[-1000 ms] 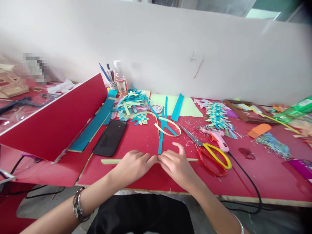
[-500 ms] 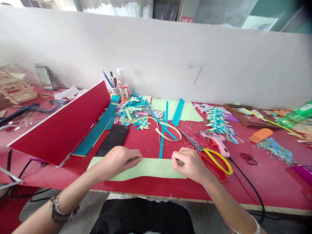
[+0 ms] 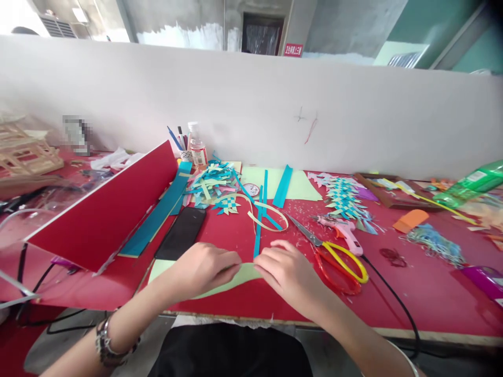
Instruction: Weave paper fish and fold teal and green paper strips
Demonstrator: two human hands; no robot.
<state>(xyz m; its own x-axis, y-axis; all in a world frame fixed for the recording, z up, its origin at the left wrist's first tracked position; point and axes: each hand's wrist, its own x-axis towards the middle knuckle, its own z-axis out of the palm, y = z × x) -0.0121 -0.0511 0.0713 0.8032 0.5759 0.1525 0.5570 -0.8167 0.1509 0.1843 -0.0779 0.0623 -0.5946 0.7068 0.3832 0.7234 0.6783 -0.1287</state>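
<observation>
Both my hands are at the near edge of the red table [image 3: 424, 293], working a light green paper sheet [image 3: 247, 272]. My left hand [image 3: 204, 268] has its fingers closed on the paper's upper edge, with the sheet running out to its left. My right hand [image 3: 288, 272] presses curled fingers on the same edge a short gap away. The paper bows between and below my hands. A long blue paper strip [image 3: 257, 230] lies just beyond my fingertips. Scissors with yellow and red handles [image 3: 338, 255] lie right of my right hand.
A black phone [image 3: 181, 233] lies left of centre beside a tilted red board [image 3: 106, 209] and blue card strips. Further back are a pile of cut strips [image 3: 212, 180], a bottle [image 3: 198, 149], woven paper pieces [image 3: 346, 196], a pink glue gun [image 3: 346, 230] with its black cable, and a green bottle [image 3: 471, 183].
My hands, spread wide along the green paper half a second ago, have come back together near its middle. The paper now bows under them. The camera has tilted up slightly.
</observation>
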